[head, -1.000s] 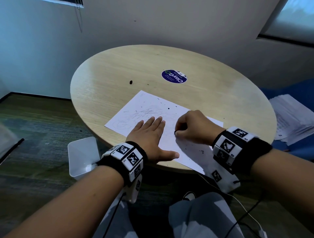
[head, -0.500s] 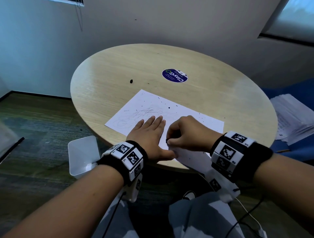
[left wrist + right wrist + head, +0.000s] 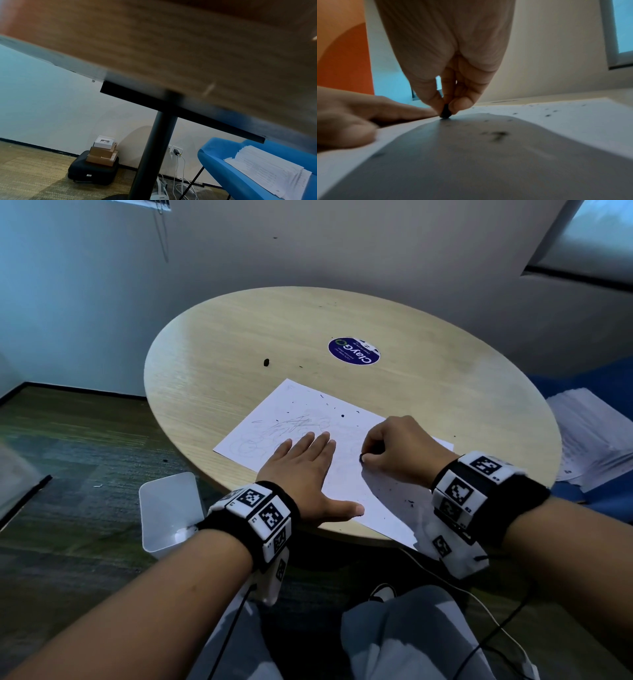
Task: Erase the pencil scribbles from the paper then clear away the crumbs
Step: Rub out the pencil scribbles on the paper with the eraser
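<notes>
A white sheet of paper [image 3: 308, 412] lies on the round wooden table [image 3: 239, 337], with faint pencil scribbles [image 3: 294, 424] on its left half and dark crumbs [image 3: 342, 416] scattered over it. My left hand [image 3: 305, 470] lies flat on the paper, fingers straight, pressing it down. My right hand [image 3: 400, 453] pinches a small black eraser [image 3: 445, 111] between thumb and fingertips, its tip touching the paper just right of the left hand. More crumbs [image 3: 498, 134] lie near the paper's front edge. The left wrist view shows only the table's underside.
A blue round sticker [image 3: 354, 351] and a dark speck [image 3: 266, 362] sit on the far table. A white plastic bin [image 3: 169, 511] stands on the floor at the left. A blue chair [image 3: 240, 175] with stacked papers [image 3: 592, 436] is at the right.
My right hand with the eraser slid toward me and left half a second ago, then back away and to the right. The left hand stayed flat on the paper.
</notes>
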A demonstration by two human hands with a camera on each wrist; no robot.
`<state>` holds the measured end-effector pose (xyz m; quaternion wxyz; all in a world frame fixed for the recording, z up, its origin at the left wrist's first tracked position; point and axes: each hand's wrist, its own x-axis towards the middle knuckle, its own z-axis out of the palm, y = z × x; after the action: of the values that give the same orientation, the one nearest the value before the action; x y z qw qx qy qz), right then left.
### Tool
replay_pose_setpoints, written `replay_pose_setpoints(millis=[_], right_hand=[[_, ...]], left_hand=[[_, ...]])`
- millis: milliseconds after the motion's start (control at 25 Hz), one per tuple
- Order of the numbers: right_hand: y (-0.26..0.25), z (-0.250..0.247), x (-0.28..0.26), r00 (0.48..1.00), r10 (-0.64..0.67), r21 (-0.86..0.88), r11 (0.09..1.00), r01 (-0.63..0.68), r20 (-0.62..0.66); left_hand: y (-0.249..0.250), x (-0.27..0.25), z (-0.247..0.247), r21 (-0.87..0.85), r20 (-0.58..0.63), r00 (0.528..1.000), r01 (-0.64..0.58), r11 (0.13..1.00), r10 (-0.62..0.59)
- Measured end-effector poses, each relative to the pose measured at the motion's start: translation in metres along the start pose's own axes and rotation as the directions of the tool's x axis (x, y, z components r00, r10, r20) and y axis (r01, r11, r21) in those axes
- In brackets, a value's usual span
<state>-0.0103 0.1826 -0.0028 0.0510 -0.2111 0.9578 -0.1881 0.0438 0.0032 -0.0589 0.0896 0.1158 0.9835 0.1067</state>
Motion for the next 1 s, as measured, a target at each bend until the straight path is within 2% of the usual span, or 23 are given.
replay_pose_setpoints(millis=[80,200,360,400,560,720,800,920,1000], right_hand=[[-0.006,0.003,-0.004,0.999,-0.040,0.001,0.999,0.039,0.028],[-0.020,0.008,-0.012,0.979,-0.125,0.023,0.992,0.123,0.164],[-0.001,-0.003,0.004,1.000,0.009,-0.057,0.998,-0.008,0.016],[-0.001,-0.003,0.004,1.000,0.012,-0.049,0.999,-0.012,0.014],[-0.018,0.006,-0.013,0.980,-0.107,0.009,0.994,0.107,0.169],[-0.008,-0.002,0.002,1.000,0.003,-0.043,0.999,-0.002,0.031],[-0.016,0.003,-0.001,0.998,-0.030,-0.045,0.998,0.032,0.049],[-0.032,0.010,-0.013,0.979,-0.114,-0.004,0.993,0.116,0.167],[-0.019,0.003,-0.004,0.993,-0.045,-0.031,0.998,0.049,0.111]], left_hand=[[0.000,0.000,0.000,0.000,-0.004,1.000,0.000,1.000,0.000],[-0.001,0.000,0.001,-0.005,-0.009,1.000,-0.001,1.000,0.001],[0.001,0.000,0.000,0.003,0.000,1.000,0.006,1.000,-0.006],[0.000,0.000,-0.001,0.006,-0.003,1.000,0.005,1.000,-0.005],[-0.001,0.000,0.001,0.002,-0.013,1.000,-0.001,1.000,0.001],[0.000,0.001,0.001,0.006,-0.002,1.000,0.005,1.000,-0.005],[0.000,0.000,0.000,0.001,-0.009,1.000,0.002,1.000,-0.002],[-0.001,0.000,0.001,-0.007,-0.023,1.000,0.004,1.000,-0.004],[-0.001,0.000,0.001,-0.010,-0.016,1.000,0.004,1.000,-0.004]])
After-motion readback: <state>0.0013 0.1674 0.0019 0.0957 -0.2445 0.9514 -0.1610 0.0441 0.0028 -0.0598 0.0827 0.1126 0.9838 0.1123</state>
